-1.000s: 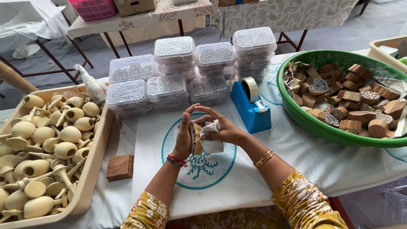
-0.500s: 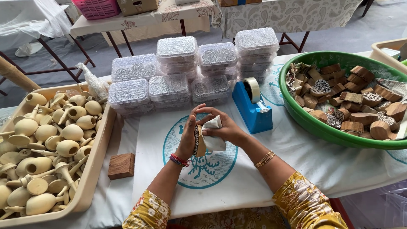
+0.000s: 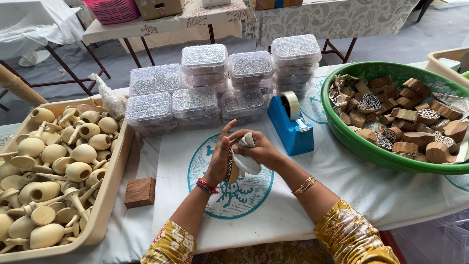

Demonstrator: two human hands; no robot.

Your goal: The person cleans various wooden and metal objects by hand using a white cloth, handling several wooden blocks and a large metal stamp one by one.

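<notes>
My left hand (image 3: 218, 160) holds a carved wooden stamp block (image 3: 232, 169) upright on its edge above the white printed cloth (image 3: 273, 205). My right hand (image 3: 258, 149) presses a wad of white paper (image 3: 244, 161) against the block's carved face, with a twist of the paper sticking up between its fingers. Both hands meet over the teal round motif on the cloth.
A plain wooden block (image 3: 140, 191) lies left of my arms. A beige tray (image 3: 108, 195) of wooden pieces (image 3: 58, 166) is at the left, a blue tape dispenser (image 3: 290, 128) ahead, stacked clear plastic boxes (image 3: 220, 83) behind it, and a green basin (image 3: 361, 144) of carved blocks at the right.
My hands stay in the same spot. The right hand has shifted the paper further around the block, and the left hand's fingers have straightened upward.
</notes>
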